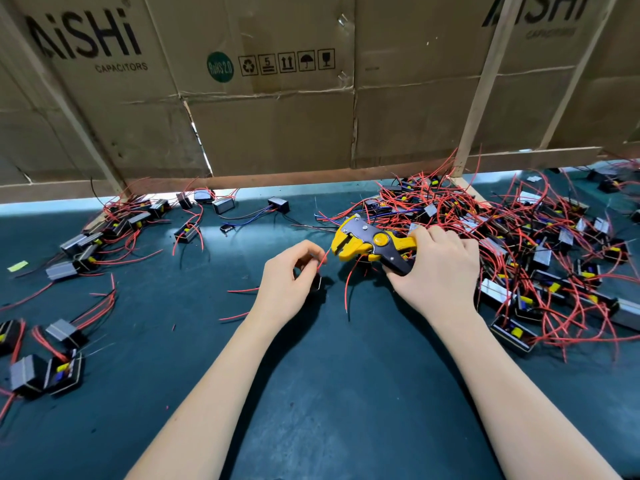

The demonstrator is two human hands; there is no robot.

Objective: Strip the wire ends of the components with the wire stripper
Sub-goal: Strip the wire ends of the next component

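Left hand [287, 278] pinches red wire [322, 261]; right hand [440, 268] grips wire stripper [367, 242], piles flanking.

I see the wire stripper [367, 244], yellow and black with a round yellow pivot knob, lying nearly level above the counter with its toothed mouth parted and facing left. Just left of that mouth, a red wire [322, 262] rises from a small black component [317, 284]. A thick tangled heap of components [526, 258] with red leads covers the right side; a looser scattered group [86, 244] lies at left.
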